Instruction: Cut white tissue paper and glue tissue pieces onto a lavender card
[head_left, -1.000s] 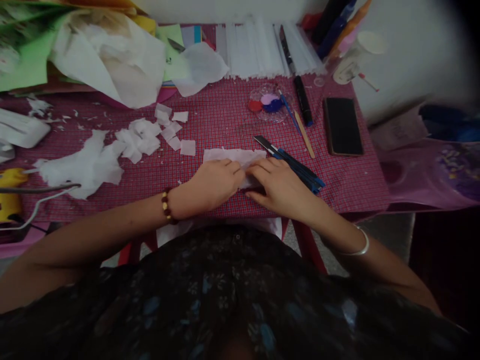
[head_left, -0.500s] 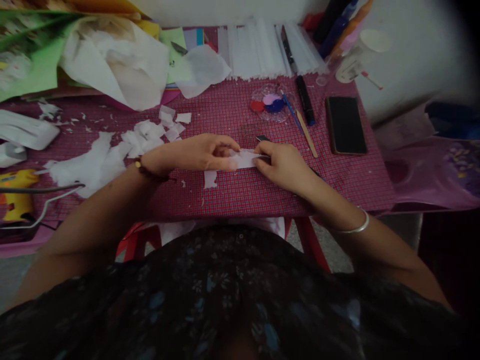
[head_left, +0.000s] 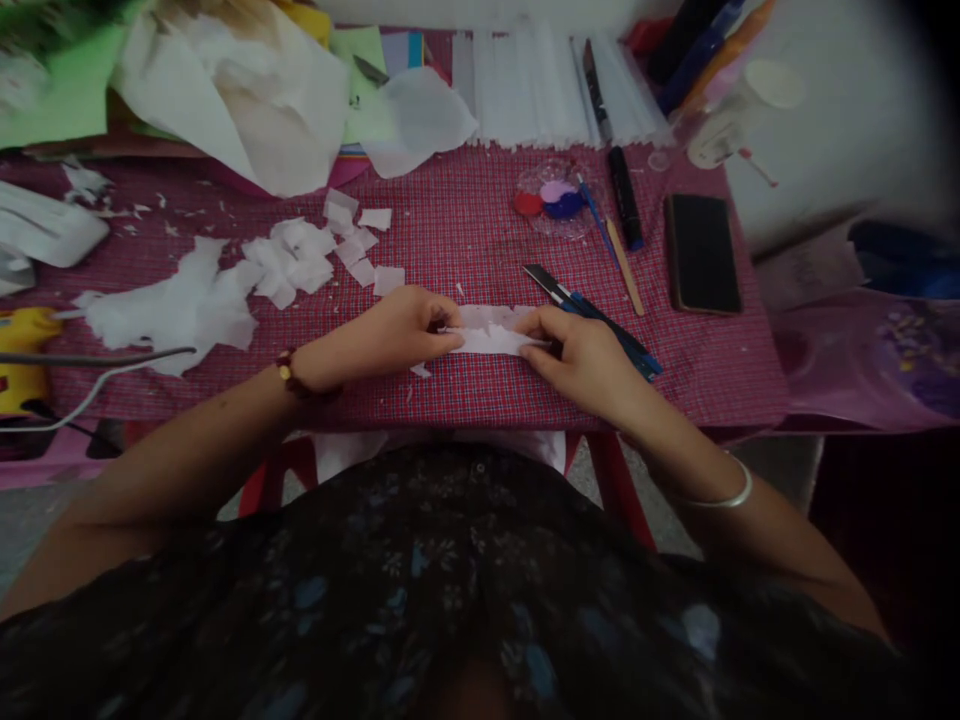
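A strip of thin white paper (head_left: 491, 338) with ragged edges is stretched between both hands, near the table's front edge. My left hand (head_left: 420, 325) pinches its left end, thumb against fingers. At the right end, my right hand (head_left: 559, 345) grips the paper between thumb and forefinger. Just behind and beside my right hand, a craft knife (head_left: 551, 285) and blue tools (head_left: 626, 340) lie on the checked cloth. Several cut white paper squares (head_left: 352, 245) lie beyond my left hand, beside a loose pile of white pieces (head_left: 289, 260).
A phone (head_left: 703, 252) lies at the right, with a wooden stick (head_left: 625, 265) and a black marker (head_left: 624, 195) nearby. Paint blobs (head_left: 562, 200) sit in a clear dish. White tubes (head_left: 525, 90) line the back. A yellow glue gun (head_left: 26, 360) with cables is at the left.
The craft knife has left my right hand and lies on the cloth. Both hands now hold the paper's ends. Another paper square lies by the pile. The view has shifted slightly.
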